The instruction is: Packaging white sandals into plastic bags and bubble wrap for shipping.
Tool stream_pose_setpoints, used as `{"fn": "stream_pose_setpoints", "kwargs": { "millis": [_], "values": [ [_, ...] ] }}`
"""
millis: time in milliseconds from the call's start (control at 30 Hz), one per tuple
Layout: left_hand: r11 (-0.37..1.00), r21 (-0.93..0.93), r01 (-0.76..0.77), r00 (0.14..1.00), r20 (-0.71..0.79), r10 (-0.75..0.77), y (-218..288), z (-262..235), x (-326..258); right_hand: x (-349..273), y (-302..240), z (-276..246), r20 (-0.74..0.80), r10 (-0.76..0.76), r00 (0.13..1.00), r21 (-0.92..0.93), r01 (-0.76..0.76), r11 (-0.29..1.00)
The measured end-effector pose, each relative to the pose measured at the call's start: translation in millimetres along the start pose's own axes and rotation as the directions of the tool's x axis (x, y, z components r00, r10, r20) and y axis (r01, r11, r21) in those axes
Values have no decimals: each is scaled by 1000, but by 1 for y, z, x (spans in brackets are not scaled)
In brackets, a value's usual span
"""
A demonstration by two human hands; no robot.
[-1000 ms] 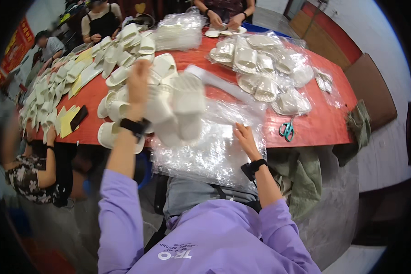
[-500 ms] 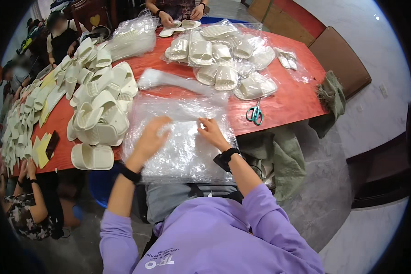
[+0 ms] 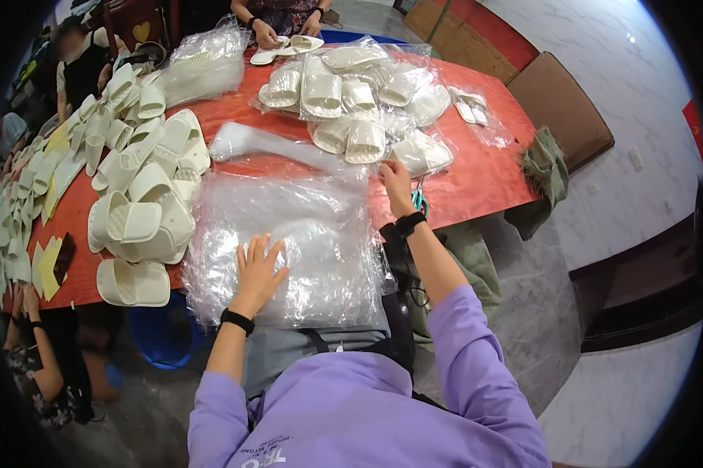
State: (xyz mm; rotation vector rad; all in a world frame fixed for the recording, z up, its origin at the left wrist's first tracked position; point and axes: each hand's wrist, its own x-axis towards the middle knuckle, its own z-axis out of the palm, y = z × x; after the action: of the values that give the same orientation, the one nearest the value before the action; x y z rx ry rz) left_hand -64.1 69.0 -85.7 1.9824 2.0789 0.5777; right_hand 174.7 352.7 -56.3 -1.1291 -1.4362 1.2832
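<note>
A stack of clear plastic bags (image 3: 312,218) lies before me, its near edge hanging over the table edge. Spread flat on it is my left hand (image 3: 259,273), fingers apart. My right hand (image 3: 397,186) is by the stack's far right corner, with its fingers curled together. What they pinch, if anything, I cannot make out. Beyond that hand lies a bagged pair of white slippers (image 3: 422,152). Green-handled scissors (image 3: 419,200) show partly behind my right wrist. A folded length of clear plastic (image 3: 262,146) lies just past the stack.
Loose white slippers (image 3: 145,210) are heaped left on the red table (image 3: 484,183). Several bagged slippers (image 3: 359,93) are piled at the far side. Across the table, another person's hands (image 3: 266,35) handle slippers. A blue bin (image 3: 164,331) stands below at left.
My left hand has come down nearer and settled flat on the bags. My right hand has moved right and away from me, to the stack's corner. The view has shifted slightly.
</note>
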Motion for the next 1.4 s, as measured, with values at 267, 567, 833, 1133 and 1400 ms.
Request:
{"fn": "stream_pose_setpoints", "kwargs": {
  "millis": [267,567,833,1133,1400],
  "values": [
    [999,-29,17,999,33,-16,-1,1,-4,66,32,6,-227,244,943,-137,-279,951],
    [1000,-23,-1,1000,7,1,0,3,-7,110,-64,-6,-204,44,978,-135,-72,988],
    [999,-5,41,999,24,-41,-4,-4,-7,-6,-237,-4,143,-148,979,-312,187,932],
    [989,-144,-19,996,-85,7,-25,21,-8,-75,-223,-28,567,-76,820,262,-92,961],
    [719,-695,6,987,-112,-117,-85,81,-47,-55,-26,20,553,368,748,-369,-176,913]
  ]
}}
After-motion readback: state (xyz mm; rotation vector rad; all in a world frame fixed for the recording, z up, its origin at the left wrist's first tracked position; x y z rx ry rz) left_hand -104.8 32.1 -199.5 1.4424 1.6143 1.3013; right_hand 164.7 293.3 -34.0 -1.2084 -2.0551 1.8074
